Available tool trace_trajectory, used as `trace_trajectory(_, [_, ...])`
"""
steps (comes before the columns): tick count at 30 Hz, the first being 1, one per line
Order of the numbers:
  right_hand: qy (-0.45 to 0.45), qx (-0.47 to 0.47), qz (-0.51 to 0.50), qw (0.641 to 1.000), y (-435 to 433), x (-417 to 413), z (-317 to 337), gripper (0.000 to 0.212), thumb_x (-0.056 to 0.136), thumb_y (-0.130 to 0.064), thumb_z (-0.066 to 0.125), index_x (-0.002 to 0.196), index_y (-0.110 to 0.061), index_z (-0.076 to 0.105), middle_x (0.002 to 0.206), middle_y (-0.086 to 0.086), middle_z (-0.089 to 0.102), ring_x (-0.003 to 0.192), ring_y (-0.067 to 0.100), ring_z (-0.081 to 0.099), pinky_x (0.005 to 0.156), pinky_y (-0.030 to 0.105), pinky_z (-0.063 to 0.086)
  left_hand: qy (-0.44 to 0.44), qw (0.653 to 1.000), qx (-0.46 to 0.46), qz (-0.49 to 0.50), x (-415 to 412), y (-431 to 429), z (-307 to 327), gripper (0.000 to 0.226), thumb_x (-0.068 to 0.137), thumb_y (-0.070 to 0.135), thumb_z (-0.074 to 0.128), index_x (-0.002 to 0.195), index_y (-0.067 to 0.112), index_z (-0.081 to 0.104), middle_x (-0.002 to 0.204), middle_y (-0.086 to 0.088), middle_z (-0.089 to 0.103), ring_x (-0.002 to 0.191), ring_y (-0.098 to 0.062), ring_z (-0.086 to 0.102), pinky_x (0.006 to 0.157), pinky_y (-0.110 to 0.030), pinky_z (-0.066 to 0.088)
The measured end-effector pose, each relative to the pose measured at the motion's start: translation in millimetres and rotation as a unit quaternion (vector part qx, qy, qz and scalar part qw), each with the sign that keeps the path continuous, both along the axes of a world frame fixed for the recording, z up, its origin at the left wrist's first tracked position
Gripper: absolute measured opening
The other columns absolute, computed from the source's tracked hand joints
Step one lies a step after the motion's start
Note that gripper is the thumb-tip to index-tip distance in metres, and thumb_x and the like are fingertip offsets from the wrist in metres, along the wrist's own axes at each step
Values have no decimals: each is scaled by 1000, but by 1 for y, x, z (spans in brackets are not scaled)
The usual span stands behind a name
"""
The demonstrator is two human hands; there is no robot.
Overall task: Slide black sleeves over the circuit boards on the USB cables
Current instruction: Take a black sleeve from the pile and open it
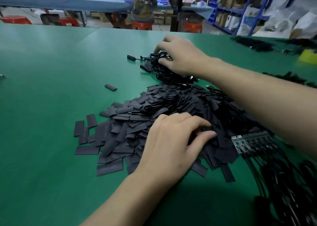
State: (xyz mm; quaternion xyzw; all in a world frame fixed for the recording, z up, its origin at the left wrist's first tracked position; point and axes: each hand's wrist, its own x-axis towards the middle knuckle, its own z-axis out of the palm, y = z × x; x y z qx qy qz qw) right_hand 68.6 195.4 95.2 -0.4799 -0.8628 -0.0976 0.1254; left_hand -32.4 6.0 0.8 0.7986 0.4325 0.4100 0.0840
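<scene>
My left hand [171, 140] lies on the near side of the heap of black sleeves [137, 119], fingers bent, thumb and forefinger nipping one sleeve at the top of the heap. My right hand [181, 57] reaches across to the far tangle of USB cables [164, 71], fingers arched down into it; I cannot tell whether they have hold of a cable.

Just right of my left thumb, a row of bare circuit boards [248, 141] lies partly on the edge of the sleeve heap, under my right forearm. Their black leads [283, 182] trail away toward the near right corner.

At the left of the far tangle, one sleeved end [131, 57] sticks out over the green worktop [42, 88]. A single stray sleeve [111, 87] lies apart, between that tangle and the heap.

Further right on the worktop are more dark bundles [253, 43] and a yellow thing [307, 56], too blurred to name.

Beyond, a seated person [142, 4] is at a blue table [68, 2], with red stools [16, 19] and blue shelving [243, 7] around.
</scene>
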Motion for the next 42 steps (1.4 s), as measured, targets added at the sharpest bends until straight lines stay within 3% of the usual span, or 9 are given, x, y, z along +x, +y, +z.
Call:
trace_trajectory(3, [64, 19, 46, 997, -60, 52, -1, 18, 97, -33, 68, 111, -23, 70, 112, 4, 58, 107, 20, 54, 92, 36, 44, -9, 1000, -10, 15, 0, 0, 1, 20, 95, 52, 61, 104, 36, 69, 85, 17, 66, 85, -2, 60, 82, -30, 45])
trace_trajectory(7, [74, -84, 22, 993, -133, 113, -8, 9, 90, -36, 72, 89, -27, 72, 92, -10, 65, 85, 1, 57, 75, 7, 37, -29, 999, -26, 20, 0, -1, 3, 11, 96, 46, 64, 96, 36, 67, 78, 21, 66, 78, -1, 61, 82, -36, 50])
trace_trajectory(14, [10, -217, -38, 975, -171, 159, -35, 29, 80, -62, 66, 94, -37, 71, 94, -17, 61, 96, -1, 54, 85, 28, 48, -16, 999, -25, 34, 0, -4, 5, 10, 93, 39, 72, 93, 33, 79, 86, 22, 75, 82, -6, 65, 87, -38, 53])
trace_trajectory(18, [-13, -212, -38, 977, -172, 162, -30, 17, 88, -49, 72, 93, -34, 66, 95, -16, 59, 97, 6, 54, 84, 27, 45, -20, 999, -28, 22, 0, -6, 8, 37, 83, 63, 62, 80, 30, 79, 77, 19, 74, 77, -3, 64, 82, -33, 49])
trace_trajectory(22, [160, -229, -16, 960, -181, 157, -20, 13, 84, -40, 76, 83, -32, 67, 82, -14, 69, 76, 0, 63, 67, 17, 46, -31, 998, -24, -38, 5, -9, 11, 34, 89, 56, 70, 77, 26, 77, 79, 15, 74, 77, -9, 70, 85, -42, 49])
trace_trajectory(26, [299, -243, 41, 922, -192, 133, -29, 11, 80, -31, 83, 86, -27, 75, 84, -10, 76, 80, 6, 71, 75, 22, 54, -96, 985, -104, -96, 12, -17, 16, 22, 85, 47, 72, 85, 26, 79, 75, 12, 73, 68, -2, 67, 63, -17, 48])
trace_trajectory(30, [395, -250, 56, 882, -194, 123, -43, 11, 79, -25, 85, 88, -24, 79, 82, -3, 77, 77, 6, 72, 77, 23, 55, -158, 962, -195, -111, 10, -15, 16, 19, 79, 47, 74, 71, 30, 74, 58, 11, 61, 53, 2, 50, 54, -11, 37])
trace_trajectory(37, [380, -277, 77, 879, -191, 125, -49, 3, 86, -25, 80, 83, -23, 79, 81, -6, 77, 75, 2, 69, 74, 14, 51, -243, 920, -276, -134, 12, -14, 17, 15, 70, 35, 80, 70, 21, 77, 61, -3, 71, 53, -5, 63, 54, -14, 48])
trace_trajectory(42, [400, -292, 108, 862, -191, 125, -50, 5, 86, -21, 79, 84, -17, 77, 83, 3, 76, 75, 3, 66, 75, 16, 50, -259, 901, -311, -157, 11, -16, 22, 10, 69, 34, 79, 64, 25, 76, 54, 2, 65, 48, -3, 60, 51, -13, 47])
